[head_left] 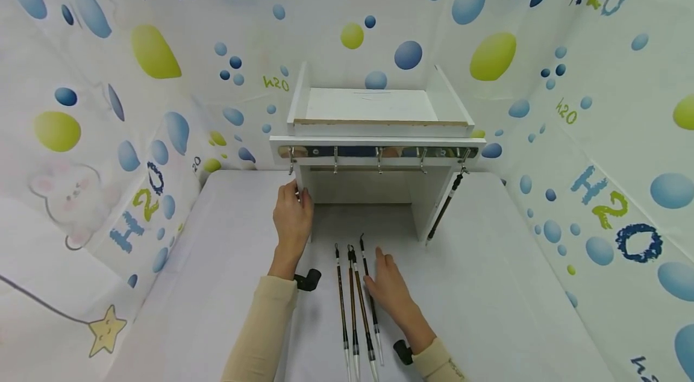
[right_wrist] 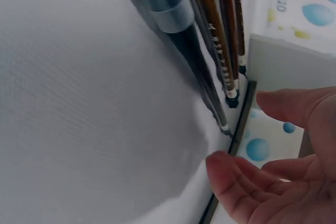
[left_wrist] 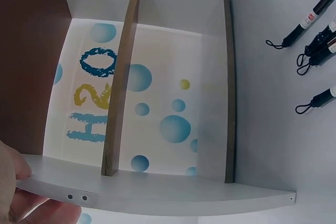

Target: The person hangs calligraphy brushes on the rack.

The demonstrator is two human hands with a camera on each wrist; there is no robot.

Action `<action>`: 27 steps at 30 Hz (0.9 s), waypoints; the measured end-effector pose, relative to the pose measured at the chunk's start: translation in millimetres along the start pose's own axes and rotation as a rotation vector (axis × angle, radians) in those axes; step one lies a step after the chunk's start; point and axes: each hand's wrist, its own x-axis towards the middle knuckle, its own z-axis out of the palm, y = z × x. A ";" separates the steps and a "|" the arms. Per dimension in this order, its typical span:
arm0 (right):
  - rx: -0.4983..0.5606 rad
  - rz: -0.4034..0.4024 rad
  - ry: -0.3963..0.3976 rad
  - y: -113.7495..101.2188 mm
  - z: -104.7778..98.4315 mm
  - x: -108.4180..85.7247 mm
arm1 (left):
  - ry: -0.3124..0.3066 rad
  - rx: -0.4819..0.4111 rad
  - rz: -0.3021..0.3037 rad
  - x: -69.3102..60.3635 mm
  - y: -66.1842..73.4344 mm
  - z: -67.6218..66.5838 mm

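My left hand (head_left: 291,219) holds the front edge of the left side panel of a white shelf unit (head_left: 374,106). The left wrist view shows the fingers (left_wrist: 52,212) below that panel and the thumb on its other side. Several calligraphy brushes with hanging loops lie side by side on the table before the shelf. Close beside the rightmost brush (head_left: 375,319) is my right hand (head_left: 393,288), fingers apart and nothing in its grasp. A further calligraphy brush (head_left: 445,207) hangs from the shelf's rightmost hook, tip downward.
A shiny rail (head_left: 358,152) with several metal hooks runs along the shelf's front. White cloth covers the table (head_left: 504,285). Curtains (head_left: 303,38) printed with bubbles and "H2O" surround it at the back and sides.
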 end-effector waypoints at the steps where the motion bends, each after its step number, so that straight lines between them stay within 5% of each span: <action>1: 0.003 0.006 -0.012 0.5 1.3 0.6 | 0.002 -0.001 0.000 0.1 -0.1 0.0; 10: 0.045 0.044 -0.091 0.3 8.9 3.2 | 0.017 0.002 0.000 1.7 0.7 0.9; 27: -0.016 -0.007 -0.140 -0.2 19.8 0.0 | -0.015 0.010 -0.012 -0.8 0.6 1.0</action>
